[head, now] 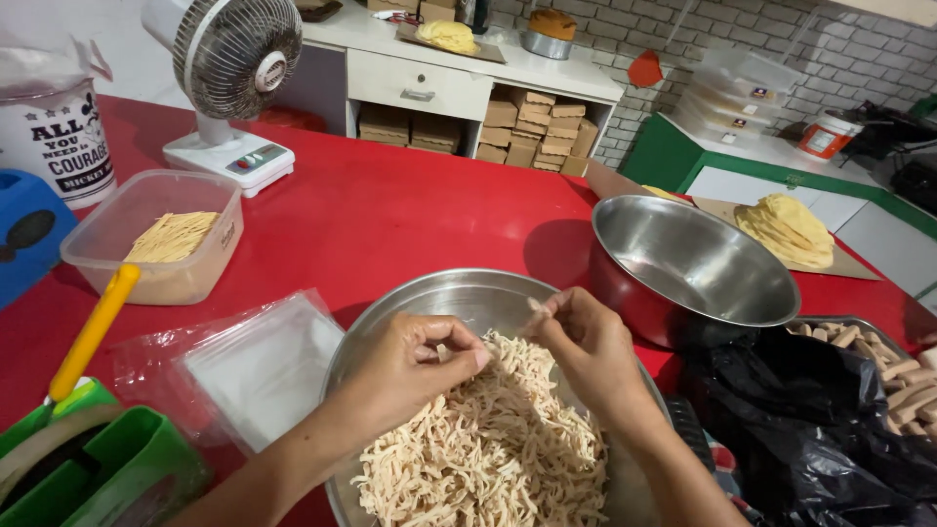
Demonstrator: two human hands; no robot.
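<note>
Two hands are held over pale shredded strips (488, 439) in a steel tray (459, 293) on the red tabletop (390, 210). A few strips are pinched by the curled left hand (420, 361). One strip is gripped in the right hand (586, 342) fingertips.

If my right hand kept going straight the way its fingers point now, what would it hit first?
Probably the left hand: the right hand points leftward above the pale strips in the round metal tray, though depth between them is unclear.
</note>
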